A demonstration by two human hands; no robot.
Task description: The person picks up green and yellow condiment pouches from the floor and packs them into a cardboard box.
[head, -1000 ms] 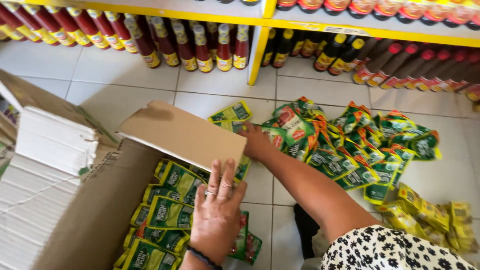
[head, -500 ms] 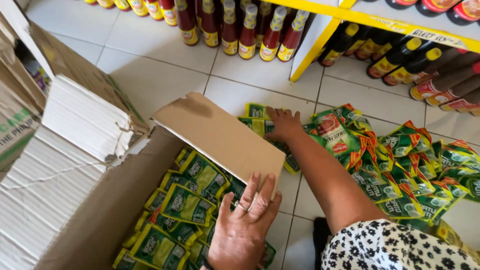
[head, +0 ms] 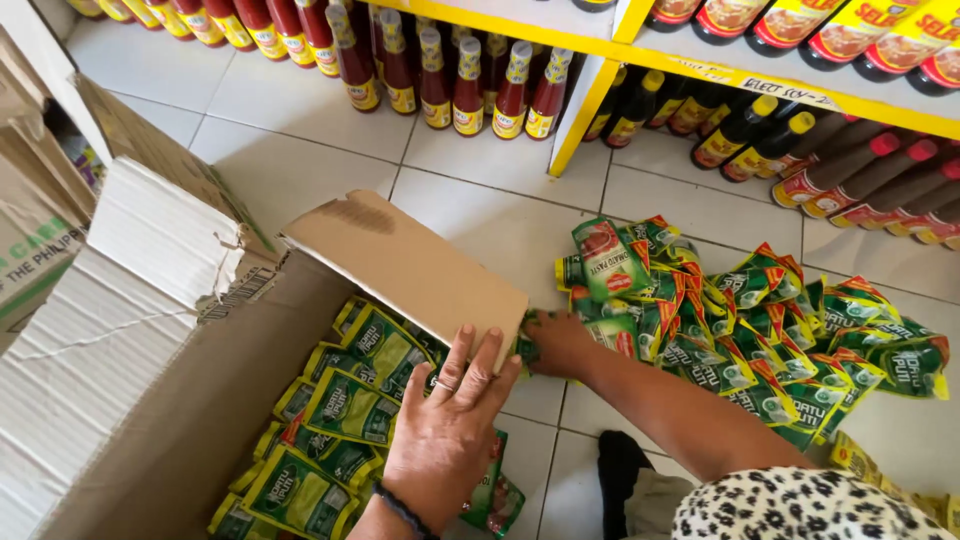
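Observation:
My left hand (head: 445, 430), with a dark band at the wrist, lies flat with its fingers spread on the edge of the cardboard box flap (head: 410, 265). Under it, the open box (head: 200, 400) holds several green sachets (head: 350, 405). My right hand (head: 555, 345) reaches across the floor to the left edge of a pile of green and red sachets (head: 760, 330). Its fingers are closed around a few of them, just beside the flap.
A yellow shelf (head: 590, 100) runs along the back, with red sauce bottles (head: 470, 85) and dark bottles (head: 740, 135) under it. Flattened cardboard (head: 120, 280) stands at the left. Yellow packets (head: 880, 470) lie at the lower right on the white tile floor (head: 300, 170).
My right hand has pulled back from the far side of the pile to its near left edge by the flap. My left hand has slid up onto the flap's edge.

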